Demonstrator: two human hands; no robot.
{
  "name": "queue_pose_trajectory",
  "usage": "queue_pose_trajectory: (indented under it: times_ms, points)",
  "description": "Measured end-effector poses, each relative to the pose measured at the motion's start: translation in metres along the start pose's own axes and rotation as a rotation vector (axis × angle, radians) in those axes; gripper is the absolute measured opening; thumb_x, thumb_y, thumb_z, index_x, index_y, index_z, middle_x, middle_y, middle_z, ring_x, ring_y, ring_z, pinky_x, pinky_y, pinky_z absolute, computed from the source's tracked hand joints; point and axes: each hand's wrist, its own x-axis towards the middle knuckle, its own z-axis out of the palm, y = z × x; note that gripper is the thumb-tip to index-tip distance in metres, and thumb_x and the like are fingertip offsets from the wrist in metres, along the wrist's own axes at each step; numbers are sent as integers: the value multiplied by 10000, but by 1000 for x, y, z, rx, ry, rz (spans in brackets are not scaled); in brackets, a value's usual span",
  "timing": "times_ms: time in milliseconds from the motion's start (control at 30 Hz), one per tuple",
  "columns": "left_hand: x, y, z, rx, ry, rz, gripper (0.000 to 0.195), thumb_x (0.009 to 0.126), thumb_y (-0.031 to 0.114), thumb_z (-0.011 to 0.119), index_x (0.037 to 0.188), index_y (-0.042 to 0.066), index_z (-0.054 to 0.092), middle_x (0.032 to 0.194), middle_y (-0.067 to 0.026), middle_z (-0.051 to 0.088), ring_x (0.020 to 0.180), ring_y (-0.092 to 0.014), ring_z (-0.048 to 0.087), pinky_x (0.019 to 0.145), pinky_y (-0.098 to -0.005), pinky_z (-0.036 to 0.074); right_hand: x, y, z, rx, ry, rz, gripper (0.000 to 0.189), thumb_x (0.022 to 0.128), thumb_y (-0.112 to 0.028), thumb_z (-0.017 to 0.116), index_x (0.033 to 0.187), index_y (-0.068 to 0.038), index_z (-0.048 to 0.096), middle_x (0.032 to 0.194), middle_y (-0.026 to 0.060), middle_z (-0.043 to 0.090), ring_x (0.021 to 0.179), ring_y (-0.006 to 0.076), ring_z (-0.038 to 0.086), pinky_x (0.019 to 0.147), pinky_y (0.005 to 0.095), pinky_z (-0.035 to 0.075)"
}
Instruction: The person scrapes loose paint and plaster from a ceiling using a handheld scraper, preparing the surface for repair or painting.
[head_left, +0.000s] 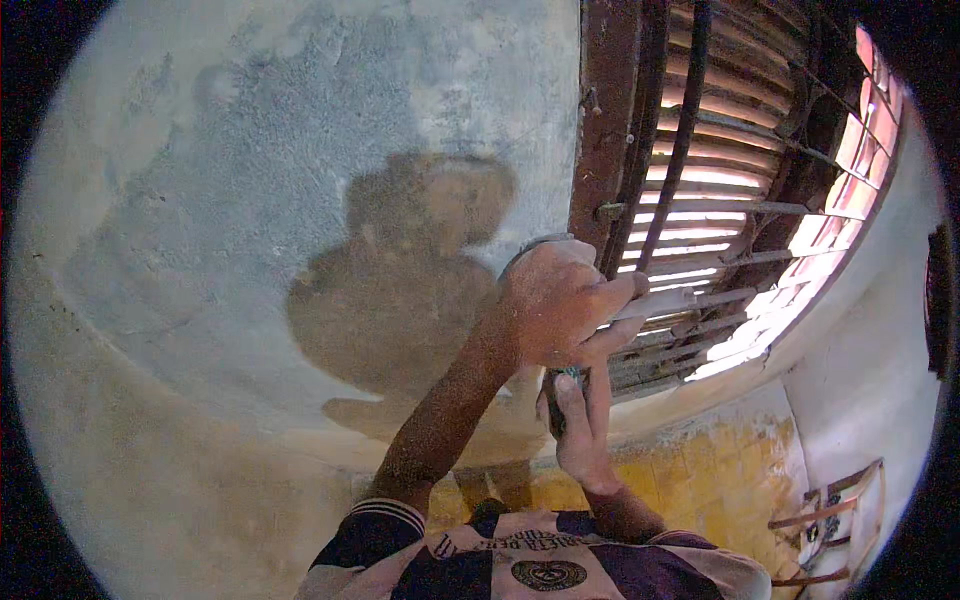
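My left hand (551, 304) is raised at the plastered wall (247, 225), right beside the brown window frame (606, 112). Its fingers wrap a grey, round-edged object (540, 241), mostly hidden under the hand. Two fingers reach right, in front of the window bars. Just below, my right hand (581, 431) grips a dark handle (556, 412), which has a bit of green at its top (568, 370). Whether the handle and the grey object form one tool, I cannot tell. The wall is patchy, blue-grey above and beige lower down.
A window with wooden louvres (712, 165) and metal bars (679, 142) fills the upper right, with bright light coming through. A shadow (405, 300) falls on the wall. Below are yellow tiles (697, 480). At the lower right stands a wooden-framed object (814, 517).
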Motion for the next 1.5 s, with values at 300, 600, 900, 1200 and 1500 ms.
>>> queue_pose_trajectory:
  times_ms: [300, 600, 900, 1200, 1500]
  points:
    - [3, -2, -10, 40, -1, -6, 349, 823, 397, 681, 1038, 122, 684, 636, -107, 601, 655, -299, 611, 608, -446, 483, 9, -29, 12, 155, 28, -1, 333, 1032, -253, 447, 1279, -29, 435, 696, 9, 483, 557, 75, 453, 494, 231, 354]
    - [-25, 5, 10, -20, 16, -70, 337, 826, 373, 682, 1067, 139, 691, 658, -93, 626, 655, -283, 598, 644, -449, 484, 10, -40, 11, 161, 3, 4, 395, 1033, -263, 476, 1339, -21, 409, 891, 15, 513, 736, 96, 476, 622, 256, 403]
    - [-20, 2, 3, -28, -31, -86, 373, 824, 397, 681, 1087, 132, 688, 675, -97, 639, 663, -279, 601, 629, -455, 488, -4, -13, 6, 232, -40, 153, 380, 1028, -357, 486, 1264, -60, 480, 777, -19, 498, 649, 72, 443, 559, 254, 366]
    - [-16, 3, 6, 105, -65, -104, 386, 820, 401, 684, 1077, 113, 681, 641, -102, 611, 643, -294, 606, 610, -438, 479, 4, -14, 2, 163, -44, 102, 348, 1032, -383, 478, 1156, -67, 556, 704, -16, 497, 565, 72, 438, 502, 239, 332]
    - [-23, -1, 13, -33, 180, -61, 322, 810, 352, 704, 1006, 97, 692, 568, -71, 572, 612, -279, 589, 575, -424, 459, 1, -5, -7, 242, -105, 216, 341, 1016, -389, 506, 1090, -64, 576, 703, -4, 532, 566, 87, 470, 510, 250, 363]
